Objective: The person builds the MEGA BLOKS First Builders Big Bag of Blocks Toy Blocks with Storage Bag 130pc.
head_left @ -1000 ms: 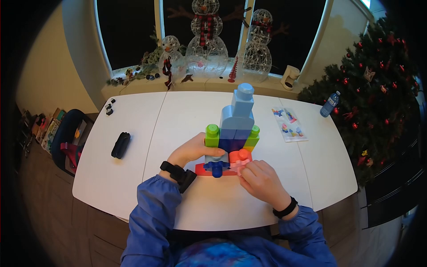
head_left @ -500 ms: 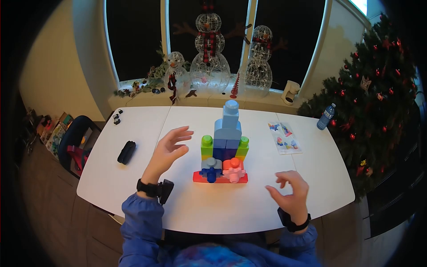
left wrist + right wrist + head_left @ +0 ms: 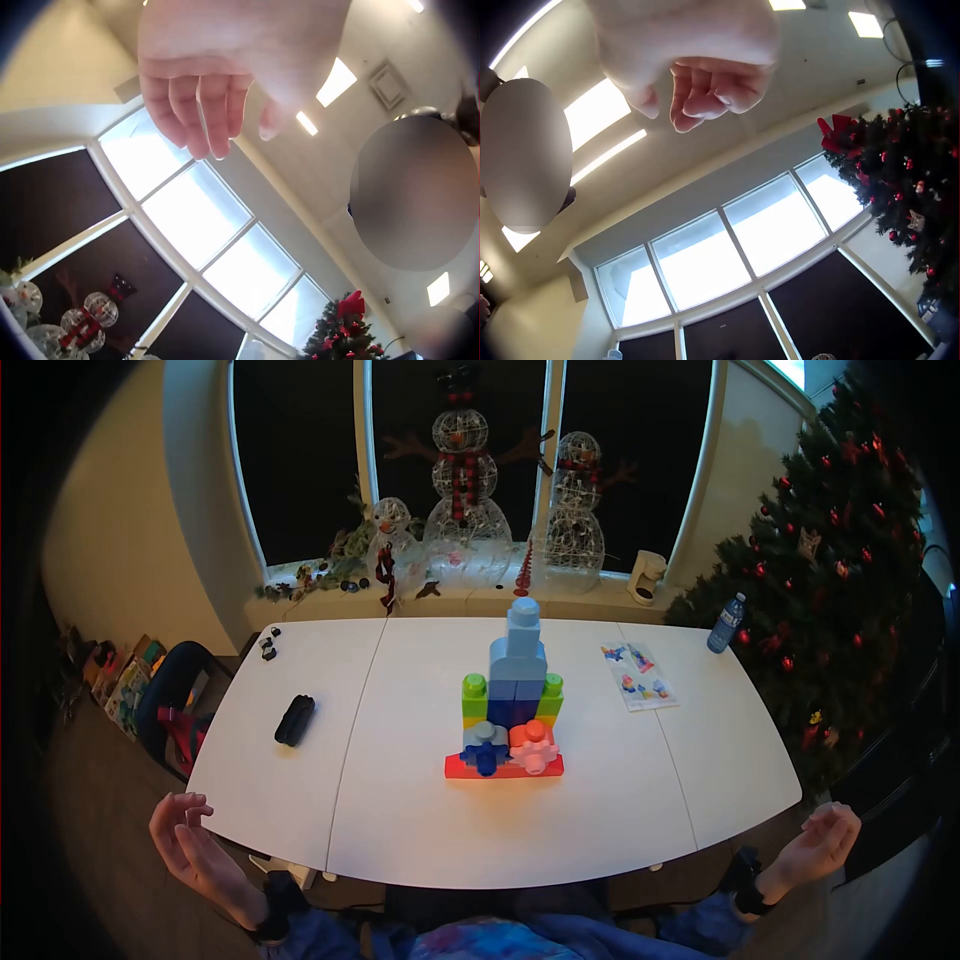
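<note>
A block tower stands upright mid-table: light blue blocks (image 3: pixel 518 661) on top, dark blue ones (image 3: pixel 512 711) below, green blocks (image 3: pixel 474 698) at both sides, and a red base (image 3: pixel 462 767). On its front are a dark blue gear (image 3: pixel 485 757) and a pink gear (image 3: pixel 534 754). The left hand (image 3: pixel 207 860) is off the table's left front edge, palm up, empty, fingers loosely bent; the left wrist view shows this hand (image 3: pixel 217 67) too. Beyond the right front edge, the right hand (image 3: pixel 813 848) is raised, empty, fingers loosely curled, as the right wrist view of the hand (image 3: pixel 697 60) confirms.
On the white table (image 3: pixel 440 840) lie a black case (image 3: pixel 295 720), small black items (image 3: pixel 268 646) at the back left and a printed sheet (image 3: pixel 640 676). A bottle (image 3: pixel 726 623) stands at the back right, beside a decorated tree (image 3: pixel 840 590). A chair (image 3: pixel 178 700) is at the left.
Both hands have let go of the tower and moved apart, outward and down past the table's edges. The tower stays standing on the table.
</note>
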`<state>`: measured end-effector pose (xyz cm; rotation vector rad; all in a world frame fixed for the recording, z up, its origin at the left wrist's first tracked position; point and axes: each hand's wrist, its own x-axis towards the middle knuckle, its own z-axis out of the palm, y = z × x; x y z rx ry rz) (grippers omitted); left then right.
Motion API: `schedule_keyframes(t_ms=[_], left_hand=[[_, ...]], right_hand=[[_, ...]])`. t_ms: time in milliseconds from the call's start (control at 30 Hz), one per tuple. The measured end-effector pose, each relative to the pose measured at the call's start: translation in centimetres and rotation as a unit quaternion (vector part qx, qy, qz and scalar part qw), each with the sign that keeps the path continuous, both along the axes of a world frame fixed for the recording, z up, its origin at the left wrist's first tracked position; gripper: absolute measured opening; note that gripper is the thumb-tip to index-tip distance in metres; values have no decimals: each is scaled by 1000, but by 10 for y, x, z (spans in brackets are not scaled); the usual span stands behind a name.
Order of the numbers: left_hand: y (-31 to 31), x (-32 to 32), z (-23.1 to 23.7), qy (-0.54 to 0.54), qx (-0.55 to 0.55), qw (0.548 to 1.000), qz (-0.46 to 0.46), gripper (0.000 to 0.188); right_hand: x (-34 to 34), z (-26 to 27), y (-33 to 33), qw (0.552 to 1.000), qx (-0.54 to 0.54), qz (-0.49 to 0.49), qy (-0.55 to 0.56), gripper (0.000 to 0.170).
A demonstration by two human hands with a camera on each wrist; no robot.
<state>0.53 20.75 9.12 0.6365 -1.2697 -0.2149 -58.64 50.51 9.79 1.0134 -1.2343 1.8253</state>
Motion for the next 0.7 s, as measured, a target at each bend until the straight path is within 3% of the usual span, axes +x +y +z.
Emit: schedule_keyframes(t_ms=[100, 700], left_hand=[[5, 0, 1, 18, 1, 999, 44, 32], [9, 3, 2, 0, 7, 998, 61, 30]], right_hand=[[6, 1, -10, 1000, 14, 13, 1, 26], [9, -3, -20, 998, 62, 23, 24, 31]])
